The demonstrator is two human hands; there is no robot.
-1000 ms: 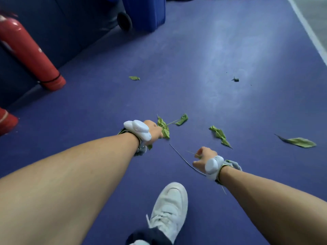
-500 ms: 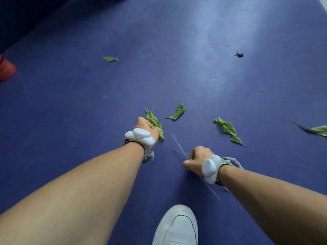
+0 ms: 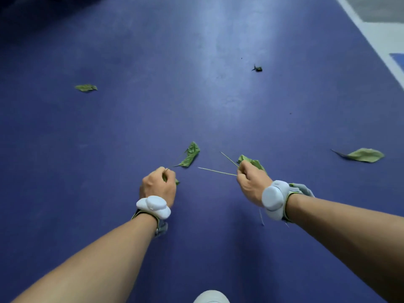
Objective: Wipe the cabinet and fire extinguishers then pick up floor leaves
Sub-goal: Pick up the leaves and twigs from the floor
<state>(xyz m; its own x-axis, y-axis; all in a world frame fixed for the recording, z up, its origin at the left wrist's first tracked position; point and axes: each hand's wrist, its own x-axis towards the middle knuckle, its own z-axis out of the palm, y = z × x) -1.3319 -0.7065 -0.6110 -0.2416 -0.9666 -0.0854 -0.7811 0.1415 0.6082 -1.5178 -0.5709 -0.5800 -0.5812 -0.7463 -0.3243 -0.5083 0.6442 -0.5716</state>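
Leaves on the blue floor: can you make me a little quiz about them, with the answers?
1. True or false: the left hand is shut on leaves.
2. What thin things stick out of the right hand? A) stalks B) a cloth C) a pen
3. On which side of the floor does the big loose leaf lie?

Key: 1 true. 2 A, the stalks. 3 The right side.

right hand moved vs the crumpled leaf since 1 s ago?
Yes. The right hand went rightward and forward from beside the shoe onto the crumpled leaf, which lay in the same spot on the floor.
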